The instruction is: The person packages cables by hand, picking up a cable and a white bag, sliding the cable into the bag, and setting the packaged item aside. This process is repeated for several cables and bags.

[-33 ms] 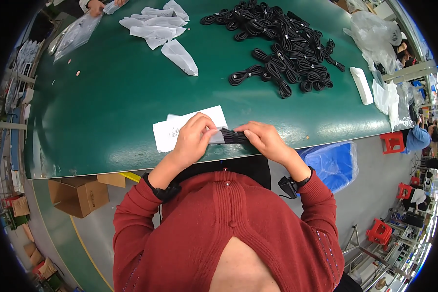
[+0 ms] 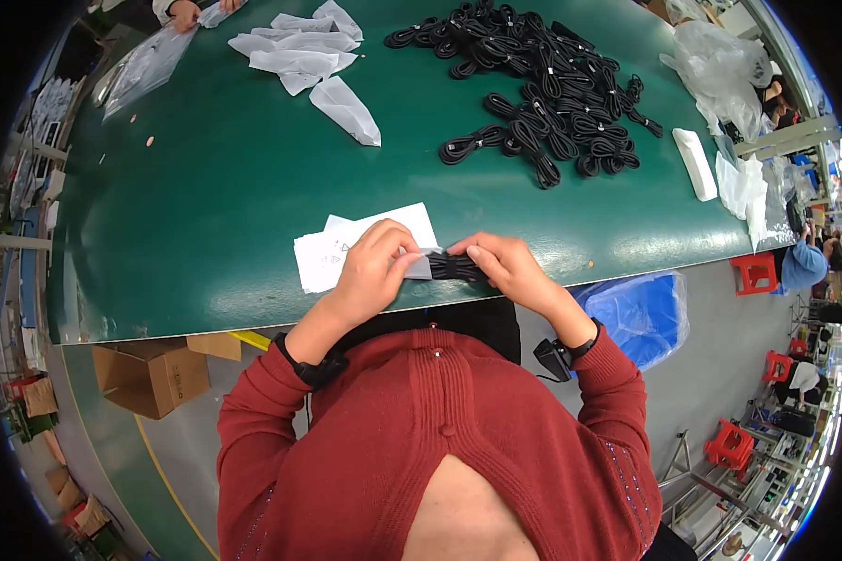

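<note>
left hand (image 2: 370, 266) pinching small clear bag (image 2: 419, 266) open | right hand (image 2: 505, 266) gripping coiled black cable (image 2: 456, 267), sliding it in, half entered | cable pile (image 2: 543, 84) far across bench (image 2: 206, 187) remaining unbagged

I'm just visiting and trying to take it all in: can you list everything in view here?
table: one, green, fills the upper picture
cable pile: many coiled black cables, far right of table
loose bags: several, clear white, far middle of table
white sheets: a few, near edge, under the left hand
white block: one, right of the cables
plastic wrap: crumpled, clear, far right edge
cardboard box: one, brown, on the floor at left
blue bag: one, on the floor at right
red stools: several, at right
co-worker's hand: one, far left edge, on a bag
cable: one black coil, held between both hands, going into a small bag
left hand: grip on the bag
right hand: grip on the cable
</note>
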Action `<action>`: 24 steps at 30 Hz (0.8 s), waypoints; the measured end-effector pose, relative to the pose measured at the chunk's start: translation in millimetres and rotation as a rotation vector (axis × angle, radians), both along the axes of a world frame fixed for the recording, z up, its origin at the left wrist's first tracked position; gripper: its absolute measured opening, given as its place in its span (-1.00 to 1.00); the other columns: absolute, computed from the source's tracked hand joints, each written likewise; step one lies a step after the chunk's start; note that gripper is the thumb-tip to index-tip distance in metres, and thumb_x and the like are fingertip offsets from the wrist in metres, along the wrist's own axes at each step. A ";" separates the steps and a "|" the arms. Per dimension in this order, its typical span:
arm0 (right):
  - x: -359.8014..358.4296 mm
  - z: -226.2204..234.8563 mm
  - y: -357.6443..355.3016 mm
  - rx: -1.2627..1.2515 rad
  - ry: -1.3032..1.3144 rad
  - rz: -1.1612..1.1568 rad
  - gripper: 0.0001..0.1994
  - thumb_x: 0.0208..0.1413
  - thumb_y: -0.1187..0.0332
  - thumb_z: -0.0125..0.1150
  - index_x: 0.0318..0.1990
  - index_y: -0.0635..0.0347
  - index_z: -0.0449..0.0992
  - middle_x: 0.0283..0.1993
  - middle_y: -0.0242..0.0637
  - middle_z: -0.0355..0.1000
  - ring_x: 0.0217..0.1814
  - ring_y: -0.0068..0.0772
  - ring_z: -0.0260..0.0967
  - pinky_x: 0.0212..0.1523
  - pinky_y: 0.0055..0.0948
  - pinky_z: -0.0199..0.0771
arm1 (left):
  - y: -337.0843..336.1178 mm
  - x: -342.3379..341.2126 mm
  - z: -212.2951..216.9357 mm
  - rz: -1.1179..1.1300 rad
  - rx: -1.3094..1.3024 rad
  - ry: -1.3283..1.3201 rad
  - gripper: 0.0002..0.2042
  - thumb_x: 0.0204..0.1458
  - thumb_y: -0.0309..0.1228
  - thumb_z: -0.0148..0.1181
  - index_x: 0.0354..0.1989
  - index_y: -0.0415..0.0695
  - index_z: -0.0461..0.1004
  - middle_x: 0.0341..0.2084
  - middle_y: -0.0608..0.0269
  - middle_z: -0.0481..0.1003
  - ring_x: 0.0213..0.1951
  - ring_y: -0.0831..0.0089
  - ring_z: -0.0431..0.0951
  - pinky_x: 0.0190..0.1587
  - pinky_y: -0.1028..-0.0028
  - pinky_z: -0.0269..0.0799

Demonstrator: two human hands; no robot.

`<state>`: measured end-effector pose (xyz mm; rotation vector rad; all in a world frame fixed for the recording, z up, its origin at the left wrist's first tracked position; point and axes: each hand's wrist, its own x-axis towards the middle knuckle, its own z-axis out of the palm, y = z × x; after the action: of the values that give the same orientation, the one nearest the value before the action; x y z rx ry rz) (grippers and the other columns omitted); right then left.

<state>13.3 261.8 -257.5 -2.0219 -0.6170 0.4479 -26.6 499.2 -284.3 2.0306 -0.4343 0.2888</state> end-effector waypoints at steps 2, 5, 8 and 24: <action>0.1 -1.5 5.5 0.051 0.274 -0.049 -0.81 0.18 0.43 0.17 -0.07 0.19 0.52 -0.34 -0.29 0.39 -0.42 -0.31 0.40 -0.29 -0.37 0.43 | 0.1 0.9 5.1 -0.073 0.045 -0.126 -0.89 -0.04 -0.62 0.23 -0.39 -0.22 0.42 -0.37 0.14 0.44 -0.38 0.22 0.43 -0.31 0.37 0.38; -0.1 -10.5 13.4 0.209 0.056 -0.006 -0.77 0.16 0.44 0.20 -0.02 0.18 0.51 -0.29 -0.34 0.40 -0.36 -0.47 0.39 -0.24 -0.42 0.43 | -2.2 2.0 14.9 -0.049 0.151 -0.179 -0.87 -0.10 -0.63 0.24 -0.40 -0.21 0.41 -0.36 0.14 0.44 -0.29 0.13 0.45 -0.24 0.30 0.38; 5.6 -8.6 19.3 0.235 -0.238 0.070 -0.72 0.16 0.47 0.20 0.04 0.17 0.50 -0.25 -0.35 0.41 -0.28 -0.50 0.39 -0.21 -0.51 0.43 | -0.5 9.9 22.7 0.008 0.126 -0.189 -0.88 -0.08 -0.62 0.24 -0.40 -0.20 0.41 -0.34 0.16 0.44 -0.31 0.19 0.45 -0.27 0.35 0.37; 83.0 -1.9 39.3 -0.584 -0.474 -0.243 -0.70 0.06 0.43 0.25 -0.03 0.19 0.41 -0.29 -0.02 0.42 -0.25 0.08 0.46 -0.23 -0.16 0.51 | 54.0 68.1 67.4 0.371 -0.028 -0.306 -0.79 0.01 -0.51 0.27 -0.17 -0.22 0.48 -0.24 0.22 0.47 -0.19 0.35 0.48 -0.17 0.47 0.39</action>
<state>96.3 301.1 -259.4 -2.7597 -0.5456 -0.0168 41.5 553.2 -217.0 2.0379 -0.2329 0.8347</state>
